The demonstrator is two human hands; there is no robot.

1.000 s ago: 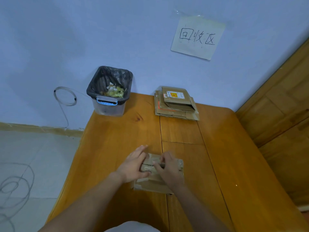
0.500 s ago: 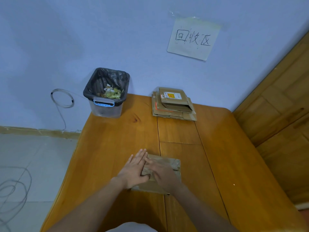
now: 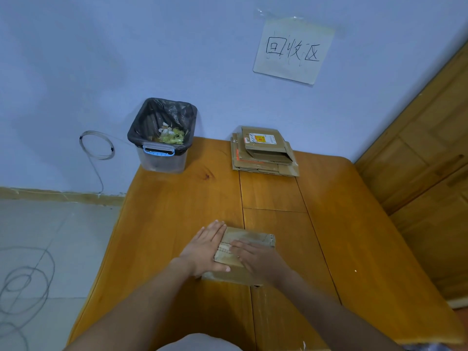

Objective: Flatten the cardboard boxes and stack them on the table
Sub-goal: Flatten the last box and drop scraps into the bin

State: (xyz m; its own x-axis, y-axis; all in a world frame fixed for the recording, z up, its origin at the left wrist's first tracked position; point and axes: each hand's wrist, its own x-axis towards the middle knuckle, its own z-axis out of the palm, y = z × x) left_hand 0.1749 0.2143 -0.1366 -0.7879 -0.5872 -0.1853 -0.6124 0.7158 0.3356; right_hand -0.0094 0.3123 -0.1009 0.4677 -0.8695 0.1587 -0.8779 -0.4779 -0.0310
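Both hands lie spread flat — left hand (image 3: 206, 249) and right hand (image 3: 255, 257) — pressing the cardboard box (image 3: 247, 240) beneath them; released, its folds may spring up.

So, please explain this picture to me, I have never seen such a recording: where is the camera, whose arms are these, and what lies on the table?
There is no machine here. The camera sits on a person's head and looks forward and down, so the two bare arms entering from the bottom are that person's own. The left hand and the right hand lie with straight fingers on a small flattened cardboard box and press it against the wooden table. Nothing is gripped or lifted. At the far edge lies a stack of flattened boxes. To its left stands a clear bin with a black bag, with scraps inside. A paper sign is taped to the wall.
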